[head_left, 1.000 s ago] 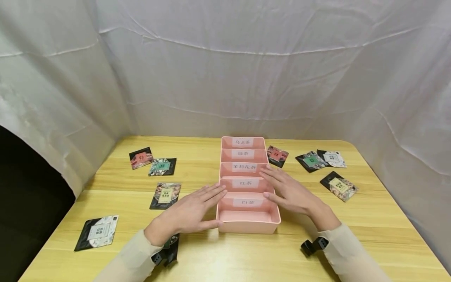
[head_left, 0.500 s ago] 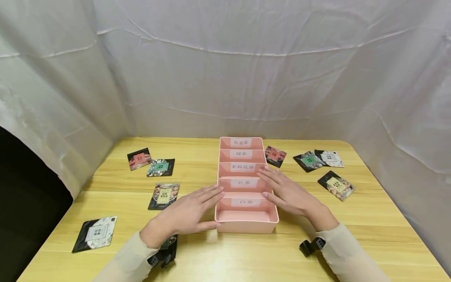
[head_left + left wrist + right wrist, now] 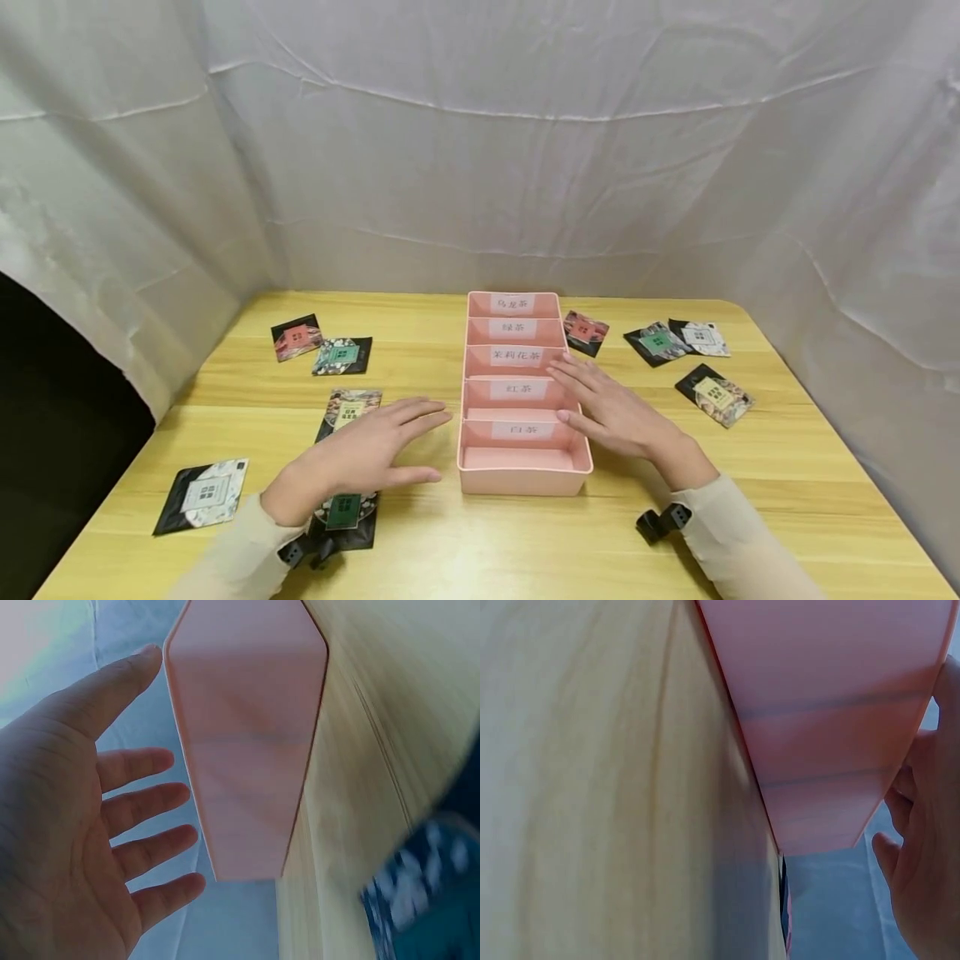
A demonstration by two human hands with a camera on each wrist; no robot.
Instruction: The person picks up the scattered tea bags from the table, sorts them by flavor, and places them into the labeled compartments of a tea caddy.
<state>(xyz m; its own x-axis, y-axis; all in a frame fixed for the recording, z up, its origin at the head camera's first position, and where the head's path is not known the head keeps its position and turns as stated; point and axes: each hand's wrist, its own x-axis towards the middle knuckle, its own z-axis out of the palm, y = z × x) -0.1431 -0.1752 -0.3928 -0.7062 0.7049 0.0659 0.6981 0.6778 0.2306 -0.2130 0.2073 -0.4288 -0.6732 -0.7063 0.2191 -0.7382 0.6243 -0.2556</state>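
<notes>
A long pink box [image 3: 525,482] divided into several labelled compartments stands in the middle of the table. My left hand [image 3: 367,450] hovers just left of it, fingers spread and apart from the wall, holding nothing; the left wrist view shows its palm facing the box. Beneath that hand and wrist lie a yellow-labelled tea sachet [image 3: 351,410], partly covered, and a dark sachet with a green label [image 3: 343,512]. My right hand [image 3: 618,412] rests with extended fingers on the box's right rim, its thumb reaching over the edge.
On the left lie a white-labelled sachet [image 3: 202,496], a red one [image 3: 297,337] and a green one [image 3: 342,356]. To the right are a red sachet [image 3: 586,332], a green one [image 3: 657,343], a white one [image 3: 701,337] and a yellow one [image 3: 715,395]. Grey curtains enclose the table.
My left hand has come off the box's left rim and moved left, uncovering more of the green-labelled sachet and covering part of the yellow one. The right hand stays on the rim.
</notes>
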